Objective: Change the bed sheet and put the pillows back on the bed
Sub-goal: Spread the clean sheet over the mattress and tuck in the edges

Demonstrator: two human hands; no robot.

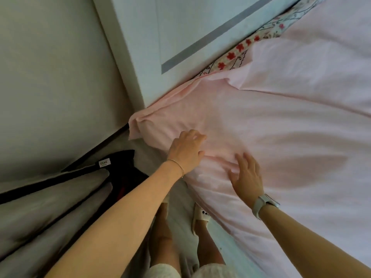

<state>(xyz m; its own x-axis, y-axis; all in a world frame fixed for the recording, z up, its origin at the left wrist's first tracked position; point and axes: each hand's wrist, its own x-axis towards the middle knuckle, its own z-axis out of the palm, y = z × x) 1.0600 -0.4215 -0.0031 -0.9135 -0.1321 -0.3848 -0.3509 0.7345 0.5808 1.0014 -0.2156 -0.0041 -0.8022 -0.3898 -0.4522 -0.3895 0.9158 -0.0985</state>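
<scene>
A pale pink bed sheet [281, 121] covers the bed and fills the right half of the view. Its corner [138, 123] hangs loose and crumpled beside the white headboard [152, 47]. My left hand [185, 151] rests on the sheet near that corner, fingers loosely curved over the fabric. My right hand [247, 175], with a watch on its wrist, lies on the sheet close by, fingers spread and nearly straight. A strip of floral fabric [236, 55] shows between the pink sheet and the headboard. No pillows are in view.
A plain wall [50, 77] stands to the left of the headboard. Grey bedding [50, 213] and a dark item with a white label [104, 163] lie on the floor at lower left. My feet in pale slippers [200, 216] stand beside the bed.
</scene>
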